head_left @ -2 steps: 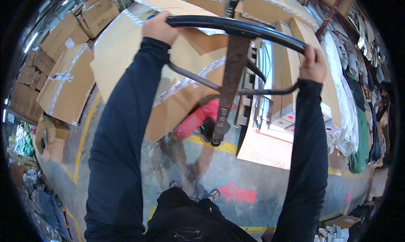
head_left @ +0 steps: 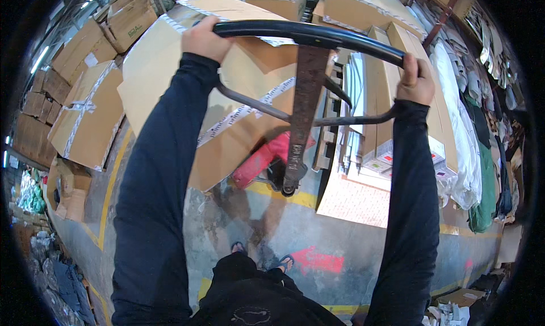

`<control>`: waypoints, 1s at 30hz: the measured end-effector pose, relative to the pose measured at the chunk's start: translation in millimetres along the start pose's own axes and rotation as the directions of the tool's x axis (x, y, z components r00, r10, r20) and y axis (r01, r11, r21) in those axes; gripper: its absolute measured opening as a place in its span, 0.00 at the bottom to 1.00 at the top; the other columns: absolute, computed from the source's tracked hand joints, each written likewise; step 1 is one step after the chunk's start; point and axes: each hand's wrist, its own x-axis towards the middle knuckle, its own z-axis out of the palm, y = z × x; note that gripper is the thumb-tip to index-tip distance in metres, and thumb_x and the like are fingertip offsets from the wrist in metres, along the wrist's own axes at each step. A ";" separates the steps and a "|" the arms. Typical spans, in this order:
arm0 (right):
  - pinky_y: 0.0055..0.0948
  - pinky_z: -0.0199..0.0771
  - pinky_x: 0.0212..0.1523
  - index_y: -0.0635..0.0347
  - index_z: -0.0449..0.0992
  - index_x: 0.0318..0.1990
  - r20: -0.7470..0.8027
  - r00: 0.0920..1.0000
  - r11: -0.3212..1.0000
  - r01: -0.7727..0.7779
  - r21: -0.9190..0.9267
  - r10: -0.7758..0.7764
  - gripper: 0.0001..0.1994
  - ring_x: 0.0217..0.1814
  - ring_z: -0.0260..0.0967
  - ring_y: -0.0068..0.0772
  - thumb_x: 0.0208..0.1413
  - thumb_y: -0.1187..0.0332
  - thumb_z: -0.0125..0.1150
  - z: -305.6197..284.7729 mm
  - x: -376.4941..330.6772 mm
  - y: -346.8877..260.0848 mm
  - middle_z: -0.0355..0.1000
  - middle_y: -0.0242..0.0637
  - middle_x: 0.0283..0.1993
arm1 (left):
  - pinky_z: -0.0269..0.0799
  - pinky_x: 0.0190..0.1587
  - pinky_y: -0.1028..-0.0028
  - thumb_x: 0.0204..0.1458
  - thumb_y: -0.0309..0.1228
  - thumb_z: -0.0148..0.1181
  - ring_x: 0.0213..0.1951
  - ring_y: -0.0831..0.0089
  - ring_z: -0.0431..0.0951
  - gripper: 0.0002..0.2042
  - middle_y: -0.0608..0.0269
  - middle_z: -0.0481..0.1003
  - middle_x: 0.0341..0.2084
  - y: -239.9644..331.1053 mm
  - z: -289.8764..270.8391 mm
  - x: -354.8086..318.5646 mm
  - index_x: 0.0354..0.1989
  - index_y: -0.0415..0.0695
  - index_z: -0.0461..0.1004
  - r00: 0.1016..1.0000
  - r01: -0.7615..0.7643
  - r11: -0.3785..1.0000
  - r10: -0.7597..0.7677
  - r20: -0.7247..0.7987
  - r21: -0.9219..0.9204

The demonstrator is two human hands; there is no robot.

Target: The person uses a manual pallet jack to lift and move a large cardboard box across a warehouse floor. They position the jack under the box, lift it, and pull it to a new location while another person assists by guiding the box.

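Note:
Both arms reach forward to a pallet jack's handle (head_left: 306,35), a black curved bar. At its left end my left hand (head_left: 205,40) is wrapped round the bar. The right end sits in the closed fingers of my right hand (head_left: 415,82). From the bar's middle a rusty brown shaft (head_left: 307,93) runs down toward me, with a thinner metal brace across it. The red base of the pallet jack (head_left: 261,161) rests on the floor, just beyond my feet. Its forks are hidden behind and under the boxes.
A large cardboard box (head_left: 227,150) stands against the jack's left side. Long upright cartons (head_left: 377,99) and a flat light board (head_left: 357,204) lie to the right. Wrapped rolls (head_left: 462,133) line the right side. Yellow lines and a red arrow (head_left: 318,260) mark the concrete floor.
The handle and both hands have shifted slightly to the left. Both grips on the bar stay the same.

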 end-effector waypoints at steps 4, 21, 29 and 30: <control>0.36 0.70 0.35 0.61 0.78 0.32 -0.057 0.995 0.993 0.082 0.081 -0.078 0.24 0.30 0.72 0.37 0.56 0.45 0.56 50.0 31.3 15.4 0.72 0.45 0.24 | 0.76 0.32 0.64 0.36 0.42 0.70 0.26 0.56 0.79 0.13 0.58 0.78 0.21 -3.5 16.4 18.1 0.25 0.50 0.78 0.999 0.038 0.998 -0.037 0.025 -0.040; 0.28 0.59 0.24 0.63 0.70 0.29 0.136 0.989 0.944 -0.094 0.315 0.053 0.23 0.21 0.57 0.26 0.63 0.50 0.45 254.5 181.1 118.6 0.60 0.34 0.20 | 0.75 0.32 0.58 0.40 0.38 0.63 0.28 0.54 0.80 0.10 0.54 0.77 0.21 -68.3 131.4 99.3 0.25 0.47 0.73 0.962 0.215 0.974 -0.224 0.157 0.077; 0.22 0.53 0.21 0.62 0.73 0.35 0.122 0.992 0.903 -0.063 0.426 0.012 0.28 0.19 0.55 0.21 0.60 0.41 0.46 359.4 231.5 153.4 0.58 0.26 0.18 | 0.74 0.30 0.58 0.41 0.35 0.62 0.27 0.54 0.79 0.08 0.54 0.76 0.21 -91.2 188.7 128.0 0.23 0.46 0.71 0.955 0.260 0.961 -0.270 0.124 0.092; 0.22 0.53 0.21 0.62 0.73 0.35 0.162 0.987 0.873 -0.098 0.478 0.022 0.28 0.20 0.55 0.21 0.60 0.41 0.46 372.5 235.6 152.6 0.58 0.26 0.19 | 0.74 0.31 0.58 0.40 0.35 0.62 0.28 0.54 0.79 0.08 0.54 0.76 0.21 -94.2 194.3 133.4 0.23 0.47 0.71 0.956 0.257 0.960 -0.270 0.118 0.114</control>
